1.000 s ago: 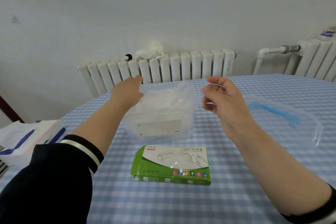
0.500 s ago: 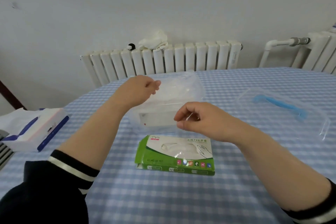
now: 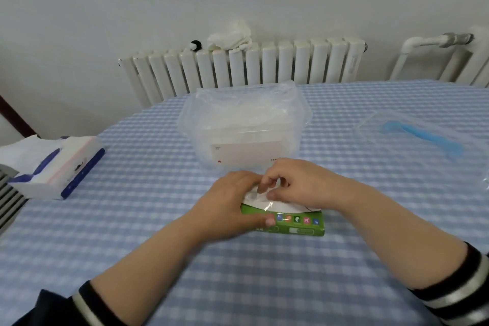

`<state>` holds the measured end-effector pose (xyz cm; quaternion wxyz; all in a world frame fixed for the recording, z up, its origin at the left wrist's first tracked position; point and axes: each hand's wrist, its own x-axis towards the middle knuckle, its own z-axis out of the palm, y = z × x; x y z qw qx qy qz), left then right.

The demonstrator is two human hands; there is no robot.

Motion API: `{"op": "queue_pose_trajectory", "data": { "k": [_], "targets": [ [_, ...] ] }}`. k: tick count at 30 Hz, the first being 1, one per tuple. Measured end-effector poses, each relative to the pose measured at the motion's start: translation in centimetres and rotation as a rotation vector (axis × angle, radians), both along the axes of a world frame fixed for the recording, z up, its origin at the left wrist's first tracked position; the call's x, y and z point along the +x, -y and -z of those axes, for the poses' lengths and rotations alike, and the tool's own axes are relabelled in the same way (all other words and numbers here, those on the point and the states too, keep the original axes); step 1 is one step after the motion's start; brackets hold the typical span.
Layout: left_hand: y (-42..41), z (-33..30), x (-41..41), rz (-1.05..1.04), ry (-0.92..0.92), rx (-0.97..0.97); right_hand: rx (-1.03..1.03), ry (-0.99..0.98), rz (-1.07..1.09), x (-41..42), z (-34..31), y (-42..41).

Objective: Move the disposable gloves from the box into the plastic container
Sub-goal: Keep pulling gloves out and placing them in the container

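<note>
Left hand (image 3: 232, 204) gripping green box (image 3: 293, 222), right hand (image 3: 299, 182) pinching glove (image 3: 260, 197)

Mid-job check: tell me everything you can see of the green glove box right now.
The green glove box is a flat cardboard carton lying on the checked tablecloth, just in front of the clear plastic container. Its top is white with a clear film window; the near side is green with a row of small coloured icons. The left hand grips its left end, thumb on the near side. The right hand has its fingers curled at the opening, pinching clear film there.
</note>
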<state>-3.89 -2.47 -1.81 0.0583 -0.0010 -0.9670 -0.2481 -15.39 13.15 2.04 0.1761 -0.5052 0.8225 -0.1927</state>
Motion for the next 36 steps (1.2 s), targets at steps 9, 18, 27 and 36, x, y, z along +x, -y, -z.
{"op": "queue_pose_trajectory", "data": {
  "k": [9, 18, 27, 36],
  "targets": [
    [0.0, 0.7, 0.0, -0.009, -0.025, 0.015, -0.143, -0.159, 0.037, 0.7, 1.6, 0.8],
    [0.0, 0.8, -0.1, -0.035, -0.016, -0.005, -0.305, -0.309, 0.070, 1.0, 2.2, 1.0],
    [-0.1, 0.7, -0.1, -0.058, 0.021, 0.030, -0.092, 0.004, 0.083, -0.3, 1.6, 0.6],
    [-0.2, 0.7, -0.2, -0.036, -0.004, 0.016, -0.386, -0.046, 0.062, 1.1, 1.3, 0.8]
  ]
}}
